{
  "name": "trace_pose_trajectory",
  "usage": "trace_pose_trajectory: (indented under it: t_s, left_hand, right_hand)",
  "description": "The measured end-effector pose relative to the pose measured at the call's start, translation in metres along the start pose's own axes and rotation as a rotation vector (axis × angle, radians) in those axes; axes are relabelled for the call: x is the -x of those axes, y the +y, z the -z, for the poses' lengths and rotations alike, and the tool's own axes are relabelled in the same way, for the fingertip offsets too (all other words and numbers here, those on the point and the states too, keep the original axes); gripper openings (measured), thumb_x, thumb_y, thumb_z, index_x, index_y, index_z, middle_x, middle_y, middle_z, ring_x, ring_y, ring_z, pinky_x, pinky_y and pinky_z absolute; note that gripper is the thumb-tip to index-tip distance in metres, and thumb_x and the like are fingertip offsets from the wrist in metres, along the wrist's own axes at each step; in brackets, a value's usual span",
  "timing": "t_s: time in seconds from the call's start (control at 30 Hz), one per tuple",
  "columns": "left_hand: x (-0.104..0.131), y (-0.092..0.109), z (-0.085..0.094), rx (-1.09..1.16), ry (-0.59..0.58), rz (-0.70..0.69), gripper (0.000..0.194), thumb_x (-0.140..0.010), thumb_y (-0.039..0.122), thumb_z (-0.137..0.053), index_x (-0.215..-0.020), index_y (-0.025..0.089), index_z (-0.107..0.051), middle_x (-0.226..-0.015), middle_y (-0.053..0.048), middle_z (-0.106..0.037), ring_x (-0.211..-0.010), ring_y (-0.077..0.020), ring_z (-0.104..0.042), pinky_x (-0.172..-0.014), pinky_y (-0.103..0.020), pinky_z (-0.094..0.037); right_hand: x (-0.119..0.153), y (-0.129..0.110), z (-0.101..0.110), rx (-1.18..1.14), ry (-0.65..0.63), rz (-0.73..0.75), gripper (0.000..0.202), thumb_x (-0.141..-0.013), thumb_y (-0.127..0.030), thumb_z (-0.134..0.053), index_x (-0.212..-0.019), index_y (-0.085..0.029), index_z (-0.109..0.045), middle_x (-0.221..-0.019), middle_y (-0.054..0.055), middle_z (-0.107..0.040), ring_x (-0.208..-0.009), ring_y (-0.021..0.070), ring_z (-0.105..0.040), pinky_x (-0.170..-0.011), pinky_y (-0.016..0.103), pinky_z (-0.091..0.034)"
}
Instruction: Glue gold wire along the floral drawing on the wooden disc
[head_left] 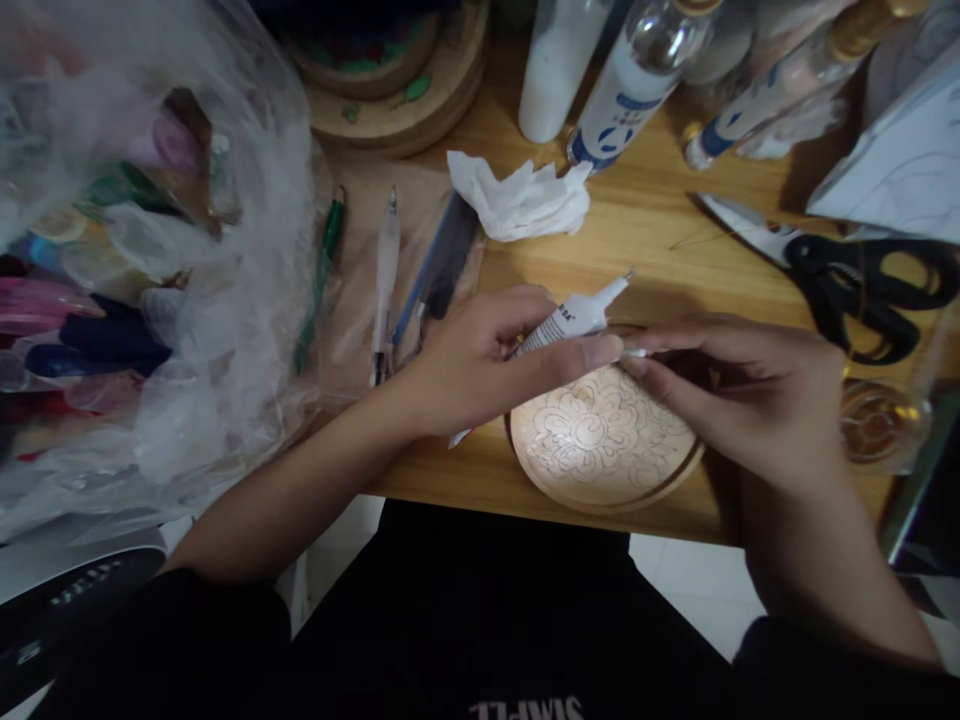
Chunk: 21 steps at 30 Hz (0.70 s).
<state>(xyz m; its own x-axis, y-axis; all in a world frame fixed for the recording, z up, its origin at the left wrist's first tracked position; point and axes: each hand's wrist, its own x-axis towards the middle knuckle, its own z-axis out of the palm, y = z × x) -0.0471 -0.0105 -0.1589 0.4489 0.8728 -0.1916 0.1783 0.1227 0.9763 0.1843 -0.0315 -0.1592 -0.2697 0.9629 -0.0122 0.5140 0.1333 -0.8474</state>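
Observation:
My left hand point(499, 355) is wrapped round a white tube of glue point(577, 318), its narrow nozzle tilted up to the right. Between the thumb and fingers of my right hand point(757, 390) is a small white piece point(636, 353), close to my left thumb tip; it looks like a cap, though most of it is hidden. Below both hands a round wooden plate point(600, 470) lies near the table's front edge. Line-drawn flowers cover its face, and a patch of the surface shines. My fingers hide part of its far rim.
Black-handled scissors point(832, 275) lie open at the right, near a spool point(874, 420). A crumpled tissue point(525, 200) sits before several bottles point(626, 85). Pens point(386, 270) lie left of my hands, beside a big plastic bag point(277, 230) of colourful bundles. Round wooden pieces point(405, 125) stand behind.

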Motion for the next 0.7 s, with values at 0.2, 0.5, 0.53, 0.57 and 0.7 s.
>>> trace_pose_trajectory:
  t_s: [0.2, 0.5, 0.53, 0.57, 0.7]
  left_hand:
    - [-0.0004, 0.0005, -0.0004, -0.008, -0.005, 0.008, 0.041, -0.087, 0.046, -0.062, -0.059, 0.019, -0.049, -0.063, 0.002, -0.049, -0.060, -0.0103, -0.049, -0.055, -0.029, -0.035]
    - [0.0007, -0.0005, 0.0003, -0.018, 0.006, -0.024, 0.041, -0.089, 0.047, -0.062, -0.060, 0.019, -0.052, -0.062, 0.002, -0.050, -0.059, -0.0102, -0.049, -0.053, -0.029, -0.035]
    - [0.0004, -0.0005, 0.0003, -0.015, 0.003, -0.026, 0.042, -0.089, 0.047, -0.062, -0.060, 0.019, -0.051, -0.062, 0.003, -0.050, -0.058, -0.0100, -0.049, -0.053, -0.029, -0.035]
    - [0.0001, -0.0005, 0.0003, -0.010, -0.001, -0.029, 0.042, -0.089, 0.046, -0.063, -0.060, 0.019, -0.051, -0.062, 0.003, -0.050, -0.058, -0.0099, -0.048, -0.053, -0.029, -0.035]
    - [-0.0005, -0.0003, 0.0000, -0.003, 0.007, -0.046, 0.044, -0.089, 0.048, -0.064, -0.060, 0.019, -0.050, -0.062, 0.002, -0.050, -0.058, -0.0100, -0.049, -0.052, -0.028, -0.035]
  right_hand:
    - [-0.0006, -0.0004, 0.0016, -0.010, 0.008, -0.002, 0.021, -0.078, -0.016, -0.077, -0.096, -0.027, -0.079, -0.091, -0.002, -0.079, -0.068, 0.0075, -0.069, -0.055, 0.017, -0.052]
    - [-0.0005, 0.0005, 0.0024, -0.004, -0.027, 0.020, 0.023, -0.078, -0.014, -0.076, -0.096, -0.029, -0.078, -0.093, -0.005, -0.079, -0.075, 0.0047, -0.071, -0.065, 0.013, -0.054]
    - [-0.0005, 0.0004, 0.0026, -0.002, -0.026, 0.023, 0.023, -0.079, -0.014, -0.076, -0.096, -0.029, -0.078, -0.093, -0.005, -0.079, -0.074, 0.0045, -0.071, -0.065, 0.013, -0.054]
    - [-0.0005, 0.0003, 0.0028, -0.001, -0.024, 0.027, 0.023, -0.079, -0.014, -0.076, -0.096, -0.029, -0.078, -0.092, -0.006, -0.079, -0.073, 0.0042, -0.070, -0.064, 0.013, -0.054]
    - [-0.0008, 0.0003, 0.0027, 0.008, -0.028, 0.034, 0.022, -0.079, -0.014, -0.076, -0.095, -0.029, -0.078, -0.092, -0.007, -0.079, -0.070, 0.0022, -0.069, -0.060, 0.011, -0.051]
